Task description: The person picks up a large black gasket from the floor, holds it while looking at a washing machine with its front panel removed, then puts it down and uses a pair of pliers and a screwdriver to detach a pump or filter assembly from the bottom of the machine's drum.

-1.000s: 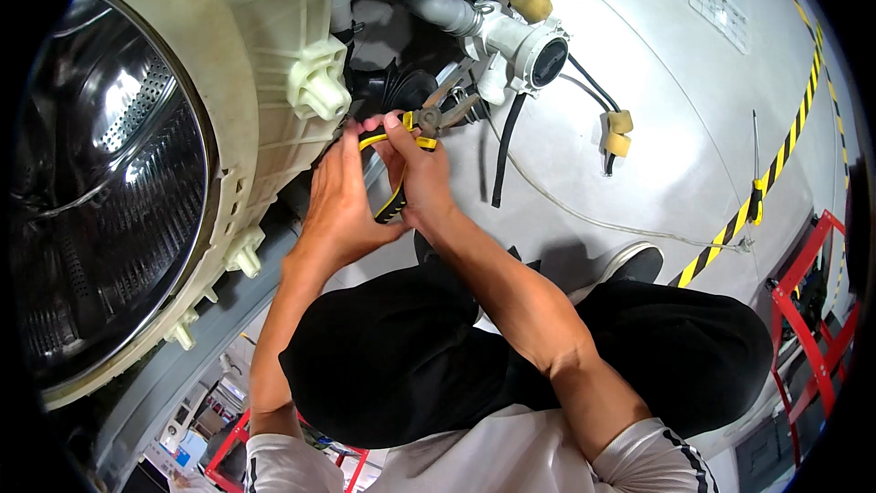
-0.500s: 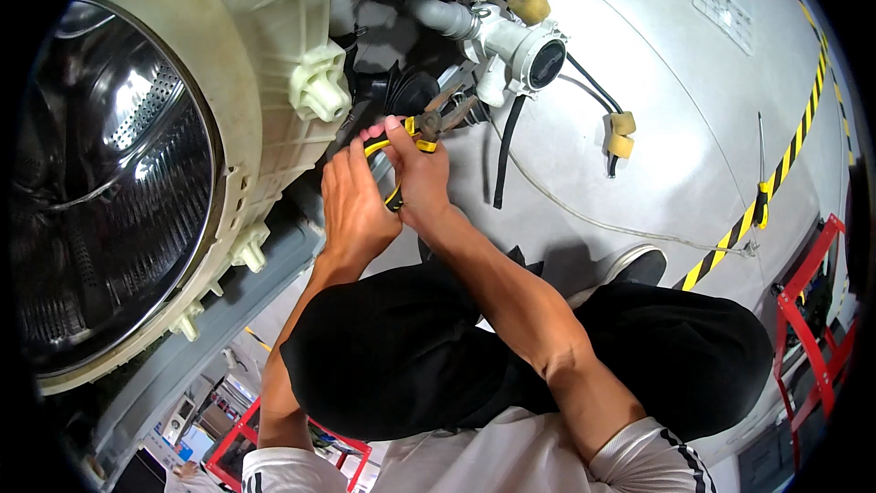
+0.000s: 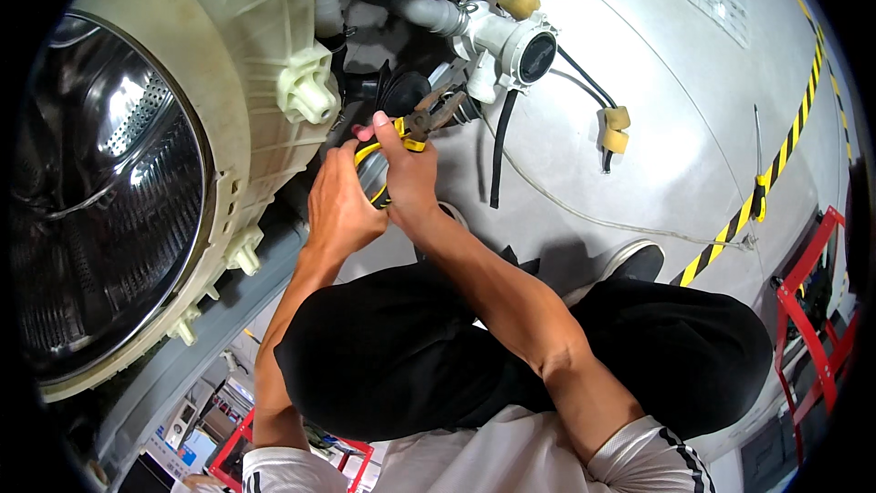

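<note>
A pair of pliers (image 3: 423, 122) with yellow-and-black handles is held between my two hands, jaws pointing up and to the right and parted. My left hand (image 3: 342, 196) closes round the far-left handle, and my right hand (image 3: 411, 173) grips the other handle with its thumb on top. Just beyond the jaws are a black ribbed rubber hose (image 3: 404, 91) and the lower outlet of a white drain pump (image 3: 493, 44) with a dark round cap. Whether the jaws touch the hose's clamp I cannot tell. A grey corrugated hose (image 3: 424, 11) joins the pump's upper side.
On the left stands a washing machine's cream plastic tub (image 3: 214, 82) around a metal drum (image 3: 119, 210). Black hoses with yellow foam pieces (image 3: 617, 130) and a thin grey tube lie on the floor. A screwdriver (image 3: 759, 196) rests on black-and-yellow tape; a red frame (image 3: 803, 310) stands at right.
The whole view has shifted slightly, so the tub, pump and hands appear a little further left. Both hands keep their hold on the pliers near the hose.
</note>
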Available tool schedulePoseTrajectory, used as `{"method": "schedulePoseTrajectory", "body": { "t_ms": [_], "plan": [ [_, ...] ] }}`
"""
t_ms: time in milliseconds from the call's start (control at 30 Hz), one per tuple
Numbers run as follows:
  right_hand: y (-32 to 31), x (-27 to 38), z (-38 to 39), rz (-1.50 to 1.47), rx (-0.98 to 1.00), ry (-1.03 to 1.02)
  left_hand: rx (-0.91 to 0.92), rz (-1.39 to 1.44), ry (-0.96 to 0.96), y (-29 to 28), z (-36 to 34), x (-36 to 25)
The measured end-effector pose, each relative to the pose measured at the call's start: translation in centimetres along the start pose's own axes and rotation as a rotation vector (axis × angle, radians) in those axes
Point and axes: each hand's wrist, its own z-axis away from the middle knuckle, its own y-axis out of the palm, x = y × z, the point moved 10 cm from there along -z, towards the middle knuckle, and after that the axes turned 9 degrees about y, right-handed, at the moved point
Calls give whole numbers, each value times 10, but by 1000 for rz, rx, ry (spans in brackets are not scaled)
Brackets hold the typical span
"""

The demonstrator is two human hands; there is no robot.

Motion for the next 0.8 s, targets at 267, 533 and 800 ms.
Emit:
{"method": "schedulePoseTrajectory", "body": {
  "t_ms": [267, 533, 800],
  "plan": [
    [-6, 10, 5, 284, -40, -62, -32, 38, -24, 0, 0, 2],
    [-19, 79, 39, 1067, -20, -43, 10, 96, -96, 8, 2, 9],
    [-81, 240, 26, 659, -398, -648, 24, 101, -107, 7, 1, 8]
  ]
}}
